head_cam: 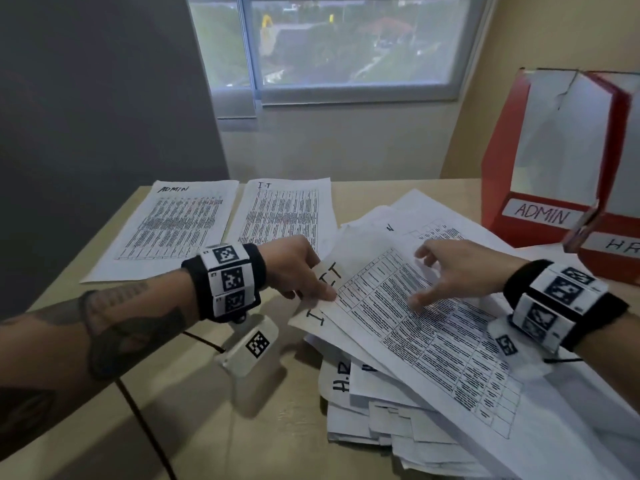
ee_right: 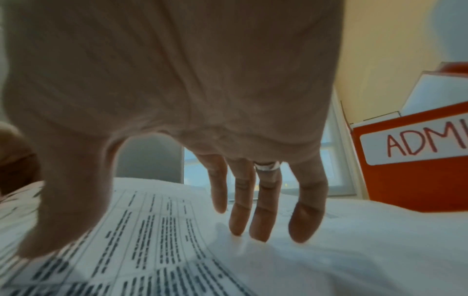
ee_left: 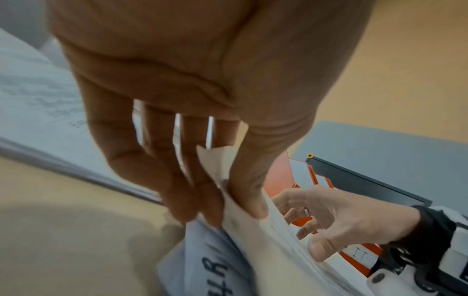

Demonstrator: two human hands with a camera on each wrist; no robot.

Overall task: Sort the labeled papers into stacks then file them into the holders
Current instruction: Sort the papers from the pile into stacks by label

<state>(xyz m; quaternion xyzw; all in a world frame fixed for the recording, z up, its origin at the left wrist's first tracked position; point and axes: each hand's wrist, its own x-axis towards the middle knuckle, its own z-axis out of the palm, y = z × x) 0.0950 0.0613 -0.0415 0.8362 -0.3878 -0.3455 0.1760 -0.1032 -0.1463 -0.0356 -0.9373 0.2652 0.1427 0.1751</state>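
Note:
A loose pile of printed papers covers the right half of the desk. My left hand pinches the edge of a sheet marked I-T that sticks out at the pile's left side; the left wrist view shows thumb and fingers closed on the paper's corner. My right hand lies spread on the pile's top sheet, a printed table, with the fingertips touching it. Two sorted stacks lie at the back left: ADMIN and I-T.
Red file holders stand at the back right, one labelled ADMIN, one labelled HR; a third, marked IT, shows in the left wrist view. Sheets marked H.R poke out low in the pile. Bare desk lies front left.

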